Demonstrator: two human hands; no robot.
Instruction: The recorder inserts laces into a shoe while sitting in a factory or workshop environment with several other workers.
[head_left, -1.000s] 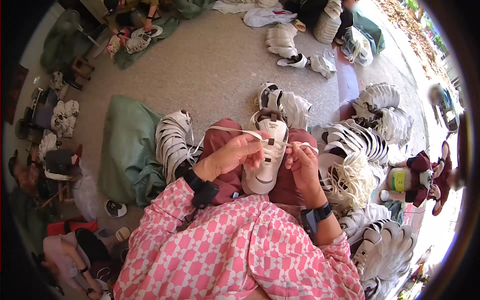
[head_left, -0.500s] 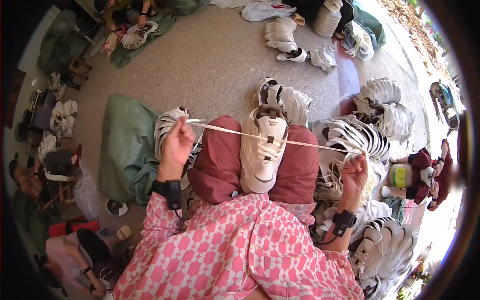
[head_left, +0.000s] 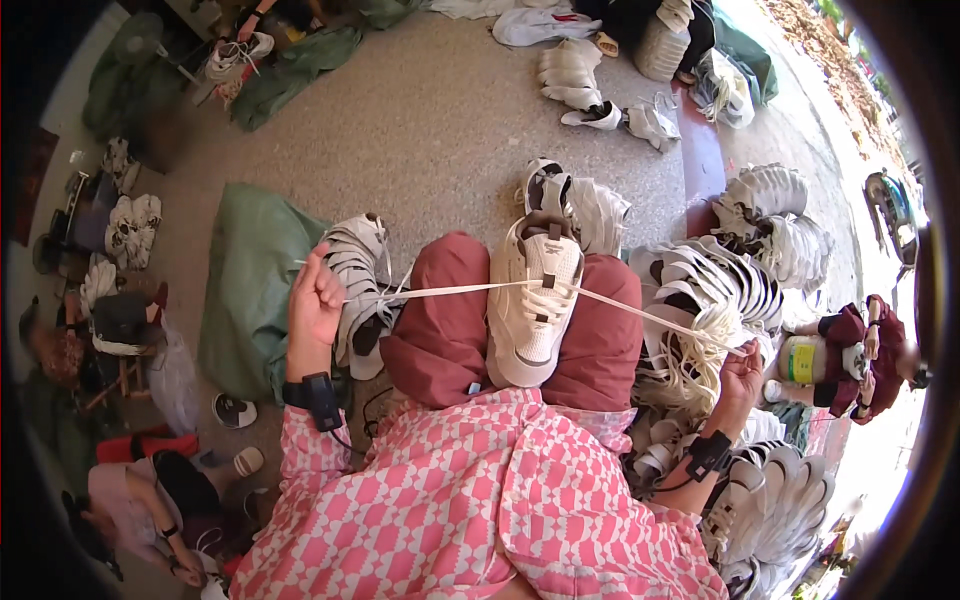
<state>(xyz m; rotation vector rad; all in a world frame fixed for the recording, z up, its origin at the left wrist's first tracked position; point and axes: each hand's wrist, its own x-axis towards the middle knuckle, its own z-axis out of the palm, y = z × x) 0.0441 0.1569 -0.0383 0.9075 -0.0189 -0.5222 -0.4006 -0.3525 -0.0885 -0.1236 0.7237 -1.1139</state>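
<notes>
The left hand and right hand are spread apart, each with curled fingers gripping the lace, which runs nearly straight between them; midway between the fingers is the shoe, toe toward the body, held between the knees; just right of the left fingers stands a row of shoes, with a green sack on their other side; just left of the right fingers hangs a bundle of laces; nearer the body than those fingers lie fanned shoes; well beyond both hands, more shoes rest on the floor.
</notes>
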